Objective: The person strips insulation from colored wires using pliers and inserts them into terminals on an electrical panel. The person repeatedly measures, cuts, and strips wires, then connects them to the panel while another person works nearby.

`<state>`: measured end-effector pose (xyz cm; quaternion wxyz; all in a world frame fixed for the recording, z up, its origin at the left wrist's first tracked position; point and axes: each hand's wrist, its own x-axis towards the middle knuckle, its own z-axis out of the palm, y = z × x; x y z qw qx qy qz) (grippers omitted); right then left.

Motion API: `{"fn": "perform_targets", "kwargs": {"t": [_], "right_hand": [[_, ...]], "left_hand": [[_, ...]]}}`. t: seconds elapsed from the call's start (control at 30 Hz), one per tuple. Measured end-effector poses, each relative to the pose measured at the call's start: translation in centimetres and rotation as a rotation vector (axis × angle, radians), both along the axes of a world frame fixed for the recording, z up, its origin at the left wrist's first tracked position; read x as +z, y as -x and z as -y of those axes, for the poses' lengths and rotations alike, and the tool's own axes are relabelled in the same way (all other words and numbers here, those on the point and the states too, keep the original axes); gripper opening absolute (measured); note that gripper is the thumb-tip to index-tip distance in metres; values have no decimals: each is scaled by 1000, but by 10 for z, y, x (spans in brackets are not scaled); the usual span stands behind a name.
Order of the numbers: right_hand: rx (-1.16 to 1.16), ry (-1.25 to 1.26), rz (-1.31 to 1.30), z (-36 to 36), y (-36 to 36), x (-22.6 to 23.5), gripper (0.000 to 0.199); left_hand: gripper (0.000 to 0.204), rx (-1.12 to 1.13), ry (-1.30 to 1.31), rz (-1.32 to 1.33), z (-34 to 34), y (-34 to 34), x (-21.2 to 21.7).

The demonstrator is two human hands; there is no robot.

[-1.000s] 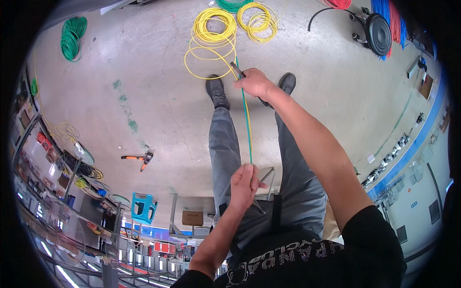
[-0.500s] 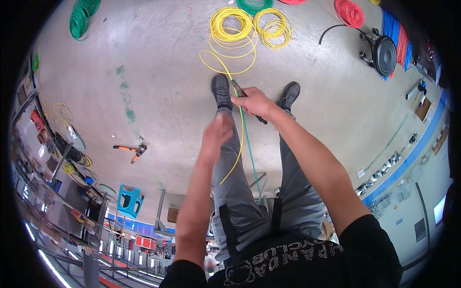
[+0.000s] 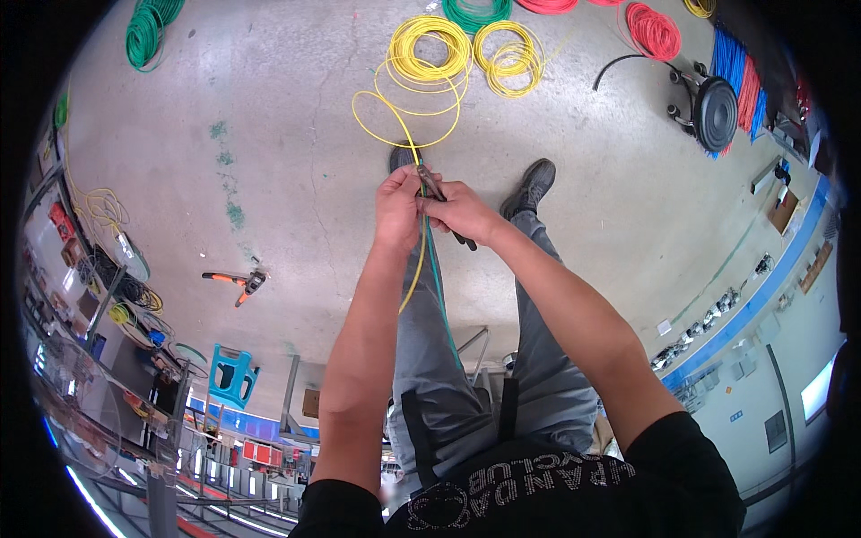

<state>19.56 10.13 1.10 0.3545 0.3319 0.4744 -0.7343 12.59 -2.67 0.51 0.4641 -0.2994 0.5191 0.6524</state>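
My right hand [image 3: 465, 212] is closed around dark-handled pliers [image 3: 429, 182], whose handle ends stick out below the palm. Beside it, my left hand [image 3: 397, 204] pinches the yellow wire [image 3: 412, 143] close to the plier jaws; the exact contact is hidden by the fingers. Above the hands the yellow wire loops away to a large yellow coil [image 3: 401, 52] on the floor. Its loose end [image 3: 412, 291] hangs below them over my left trouser leg. A thin green strand [image 3: 441, 296] runs down alongside it from between the hands.
A smaller yellow coil [image 3: 509, 82], green coils [image 3: 143, 40] and red coils [image 3: 652, 36] lie around the floor. At the right stands a round black wheeled stool [image 3: 716, 114]. Left of me are an orange-handled tool [image 3: 238, 285] and a blue plastic stool [image 3: 231, 377].
My left hand has come up and right, from a blurred position by my knee, to grip the wire beside the pliers. My right hand with the pliers has shifted slightly left and down.
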Motion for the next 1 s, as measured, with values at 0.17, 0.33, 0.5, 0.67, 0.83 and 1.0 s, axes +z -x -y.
{"fn": "perform_targets", "kwargs": {"t": [0.17,0.33,0.5,0.67,0.83,1.0], "right_hand": [[58,103,34,-29,1,1,26],[580,-440,-71,-68,30,1,43],[869,-627,-248,-69,60,-7,36],[913,-520,-333,-57,78,-10,36],[930,-553,-333,-45,81,-7,35],[998,-752,-410,-44,80,-7,33]], "left_hand": [[19,-78,127,-130,4,8,-2],[18,-100,147,-93,4,27,22],[17,-111,56,-80,-1,38,25],[15,-125,30,-31,1,45,27],[15,-112,3,-4,8,50,29],[17,-191,37,-16,13,57,29]]}}
